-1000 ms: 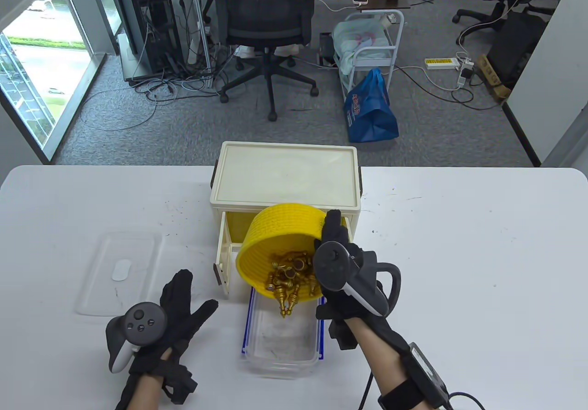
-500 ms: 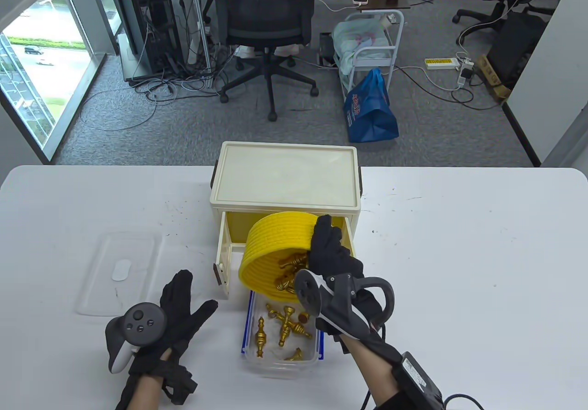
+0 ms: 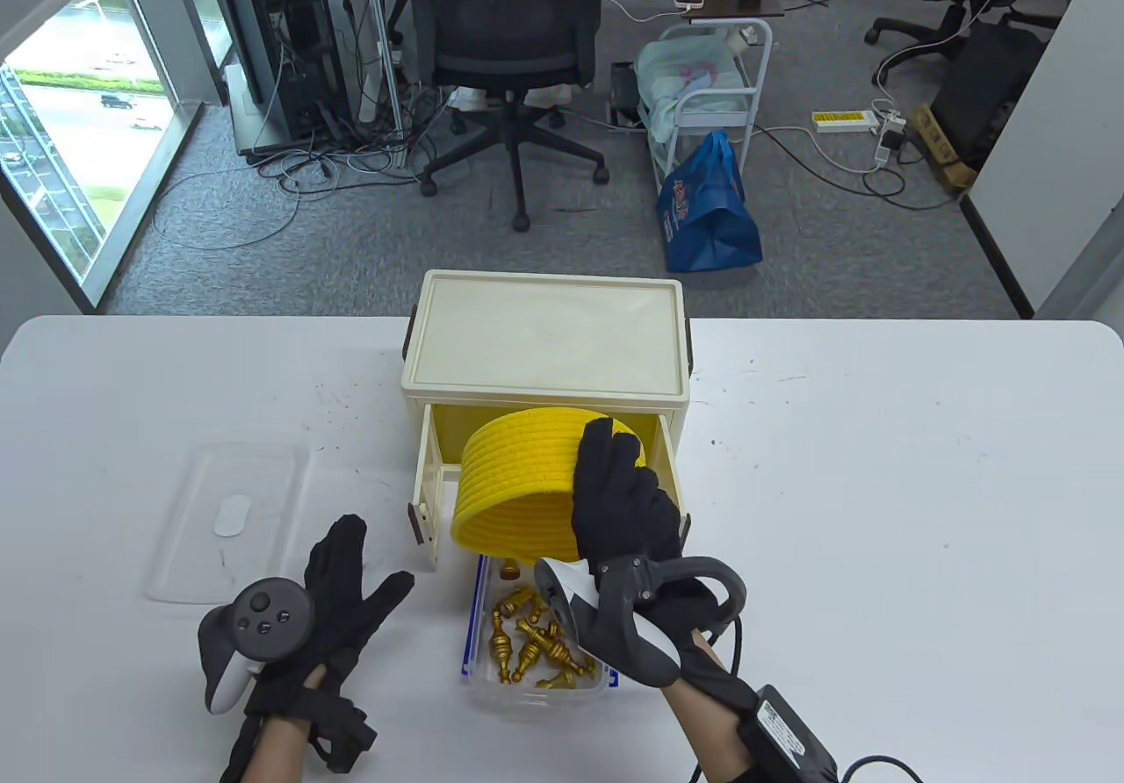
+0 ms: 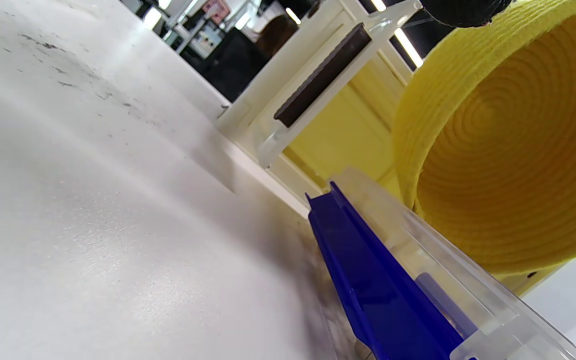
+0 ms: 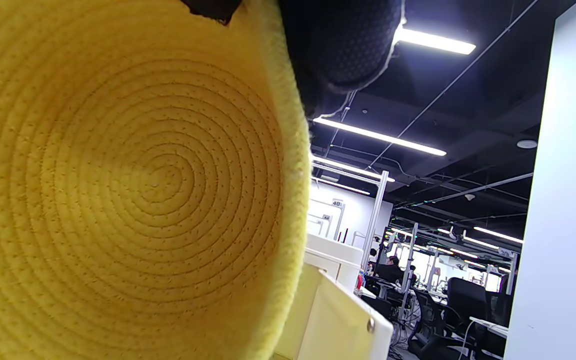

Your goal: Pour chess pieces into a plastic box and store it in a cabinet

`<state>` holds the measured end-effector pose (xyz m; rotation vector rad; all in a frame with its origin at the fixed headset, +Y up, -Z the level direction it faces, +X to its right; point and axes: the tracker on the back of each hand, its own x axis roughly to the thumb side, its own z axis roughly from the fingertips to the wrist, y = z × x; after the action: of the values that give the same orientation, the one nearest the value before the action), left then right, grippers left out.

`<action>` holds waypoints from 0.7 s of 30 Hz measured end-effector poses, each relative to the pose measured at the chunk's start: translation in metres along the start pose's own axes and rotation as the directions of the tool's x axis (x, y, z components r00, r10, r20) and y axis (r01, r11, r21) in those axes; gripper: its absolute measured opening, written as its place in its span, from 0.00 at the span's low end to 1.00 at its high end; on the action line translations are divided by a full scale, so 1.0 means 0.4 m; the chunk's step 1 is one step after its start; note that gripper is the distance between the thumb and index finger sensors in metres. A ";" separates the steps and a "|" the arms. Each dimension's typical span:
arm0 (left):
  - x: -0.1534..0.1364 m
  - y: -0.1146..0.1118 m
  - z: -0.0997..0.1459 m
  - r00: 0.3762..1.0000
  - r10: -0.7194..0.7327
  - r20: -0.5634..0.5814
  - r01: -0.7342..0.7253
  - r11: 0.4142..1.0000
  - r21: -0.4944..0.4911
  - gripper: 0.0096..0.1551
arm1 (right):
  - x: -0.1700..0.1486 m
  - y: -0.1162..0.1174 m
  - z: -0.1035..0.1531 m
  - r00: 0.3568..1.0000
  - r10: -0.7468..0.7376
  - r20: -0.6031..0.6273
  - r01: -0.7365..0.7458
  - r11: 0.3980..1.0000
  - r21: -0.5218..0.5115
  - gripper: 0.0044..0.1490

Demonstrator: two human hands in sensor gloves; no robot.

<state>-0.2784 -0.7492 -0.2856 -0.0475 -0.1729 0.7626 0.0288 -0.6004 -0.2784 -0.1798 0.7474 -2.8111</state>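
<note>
Tipping the yellow woven basket [image 3: 518,489] in my right hand [image 3: 625,506], I should hold it over the plastic box [image 3: 536,642] where the gold chess pieces [image 3: 531,638] lie; my left hand [image 3: 338,594] rests spread on the desk [image 3: 878,511].

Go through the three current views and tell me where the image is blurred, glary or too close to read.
Table view: evenly lit and sharp, wide-angle bend at the edges, chess pieces readable in the plastic box. Left wrist view: tilted, table sheen washes out texture, the box's blue clip soft. Right wrist view: yellow basket fills the frame, ceiling lights flare, right hand a dark mass.
</note>
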 end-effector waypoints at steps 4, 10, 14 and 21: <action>-0.001 0.000 0.001 1.000 0.004 -0.001 -0.004 1.000 -0.005 0.62 | -0.040 -0.021 -0.031 0.990 -0.096 -0.100 0.104 0.992 0.068 0.37; -0.003 0.003 0.002 1.000 0.012 -0.006 -0.012 1.000 -0.002 0.62 | -0.200 -0.031 -0.091 0.769 -0.497 -0.402 0.591 0.793 0.150 0.36; -0.009 0.006 0.002 1.000 0.025 -0.013 -0.025 1.000 -0.002 0.62 | -0.323 -0.002 -0.095 0.466 -0.679 -0.567 0.839 0.543 0.040 0.36; -0.008 0.007 0.002 1.000 0.007 -0.008 -0.007 1.000 0.000 0.63 | -0.480 0.141 -0.039 -0.078 -0.747 -0.660 0.958 0.127 -0.257 0.38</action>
<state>-0.2828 -0.7496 -0.2855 -0.0512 -0.1657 0.7690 0.2222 -0.5930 -0.3317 0.8651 0.1525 -4.3987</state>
